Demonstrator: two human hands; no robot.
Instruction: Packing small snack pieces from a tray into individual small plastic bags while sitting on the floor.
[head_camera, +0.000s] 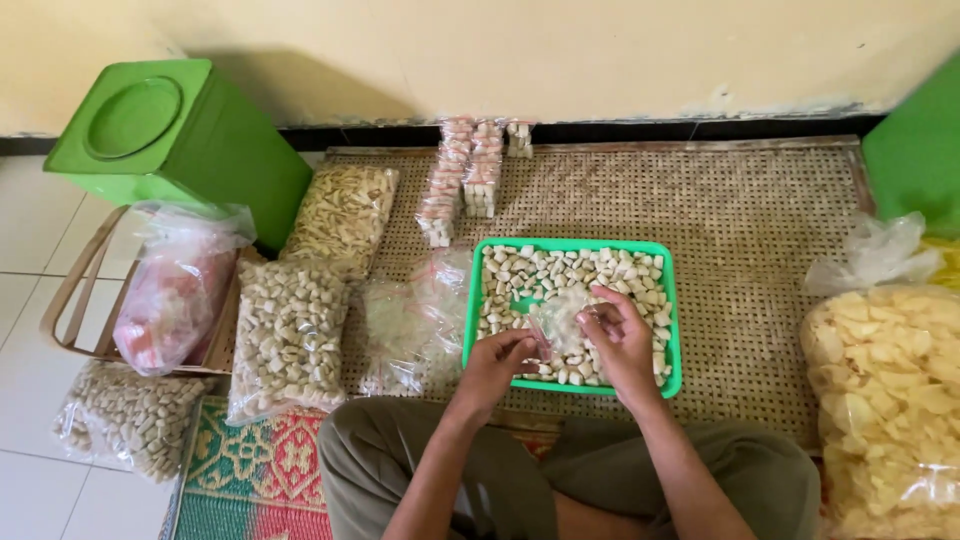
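Observation:
A green plastic tray (667, 300) full of small pale snack pieces sits on the woven mat in front of my crossed legs. Over its near half, my left hand (497, 362) and my right hand (614, 335) both pinch a small clear plastic bag (560, 318) that hangs between them above the pieces. The bag's mouth is by my fingers; what is inside it I cannot tell.
Rows of small filled packets (462, 180) lie at the mat's far edge. Large clear bags of snacks (288, 335) and empty clear bags (410, 320) lie left of the tray. A green tin (180, 140) stands far left, a big bag of chips (885, 400) at right.

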